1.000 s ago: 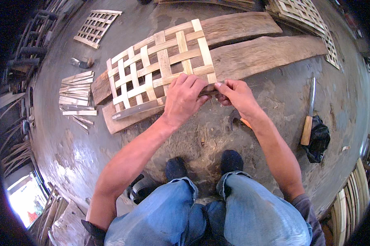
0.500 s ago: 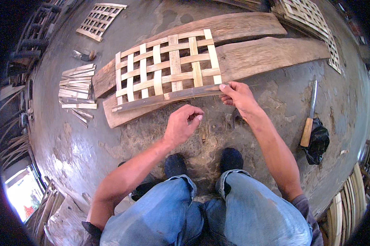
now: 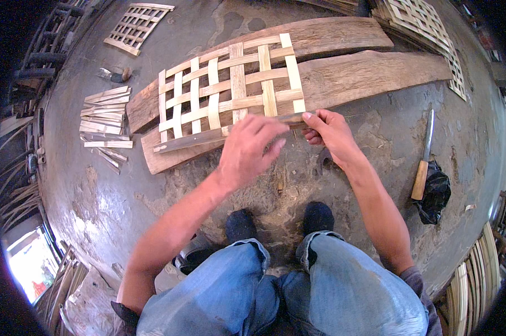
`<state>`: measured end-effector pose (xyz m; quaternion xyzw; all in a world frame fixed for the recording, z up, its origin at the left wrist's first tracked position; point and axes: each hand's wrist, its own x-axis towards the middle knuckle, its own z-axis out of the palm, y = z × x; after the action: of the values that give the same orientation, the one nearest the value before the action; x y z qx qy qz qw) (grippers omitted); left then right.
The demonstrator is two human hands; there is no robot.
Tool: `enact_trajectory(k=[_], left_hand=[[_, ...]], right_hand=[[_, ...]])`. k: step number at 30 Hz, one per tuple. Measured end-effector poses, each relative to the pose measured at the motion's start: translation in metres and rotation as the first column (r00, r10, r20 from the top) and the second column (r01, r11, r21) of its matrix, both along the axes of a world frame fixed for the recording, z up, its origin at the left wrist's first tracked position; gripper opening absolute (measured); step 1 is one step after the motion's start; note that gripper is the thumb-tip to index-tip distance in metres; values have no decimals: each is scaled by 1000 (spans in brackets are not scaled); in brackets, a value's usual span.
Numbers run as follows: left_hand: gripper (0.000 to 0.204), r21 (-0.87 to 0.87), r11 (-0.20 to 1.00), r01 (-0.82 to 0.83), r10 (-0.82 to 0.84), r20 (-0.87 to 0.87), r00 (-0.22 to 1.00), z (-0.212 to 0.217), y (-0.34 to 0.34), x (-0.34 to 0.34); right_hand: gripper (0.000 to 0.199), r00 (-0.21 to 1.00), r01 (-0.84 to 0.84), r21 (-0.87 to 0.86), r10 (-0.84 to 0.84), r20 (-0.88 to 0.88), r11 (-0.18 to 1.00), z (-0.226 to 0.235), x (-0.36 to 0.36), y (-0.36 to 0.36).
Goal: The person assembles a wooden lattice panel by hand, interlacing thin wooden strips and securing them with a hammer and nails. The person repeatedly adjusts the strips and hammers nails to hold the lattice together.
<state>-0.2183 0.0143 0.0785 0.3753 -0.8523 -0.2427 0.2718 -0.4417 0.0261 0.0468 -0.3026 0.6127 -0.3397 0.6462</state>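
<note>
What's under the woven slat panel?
Two rough wooden planks show beneath the woven slat panel, through its gaps. Whatever lies directly below its slats is covered, and the left hand hides part of its near edge.

Looking down on a grey floor [image 3: 115, 190], mottled with brown and scuffed in rough patches around the middle. Gleaming with white reflections toward the lower left, shining bluish along the right, darkening into blotches near the top. Letting in glaring white light through an opening [image 3: 31, 266] at lower left. Crowding both side edges with dark, jumbled clutter [image 3: 43, 61].
</note>
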Motion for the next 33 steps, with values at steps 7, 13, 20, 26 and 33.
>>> enact_trajectory(k=[7,13,20,26,33], left_hand=[[18,178,981,80,-80,-9,997,26,-60,13],[26,294,955,-45,37,31,999,28,-56,32],[50,-21,1000,8,-4,207,978,-1,-29,43],[47,-54,998,29,-17,202,979,-14,-32,39],[48,-50,998,36,-22,265,964,-25,-28,39]], right_hand=[[30,991,-112,-253,88,-105,961,27,4,4],[29,999,-24,-265,34,31,964,14,4,8],[30,947,243,-88,-217,236,966,1,18,19],[27,964,85,199,-131,230,976,-18,69,41],[25,855,228,294,-336,396,928,-14,95,28]])
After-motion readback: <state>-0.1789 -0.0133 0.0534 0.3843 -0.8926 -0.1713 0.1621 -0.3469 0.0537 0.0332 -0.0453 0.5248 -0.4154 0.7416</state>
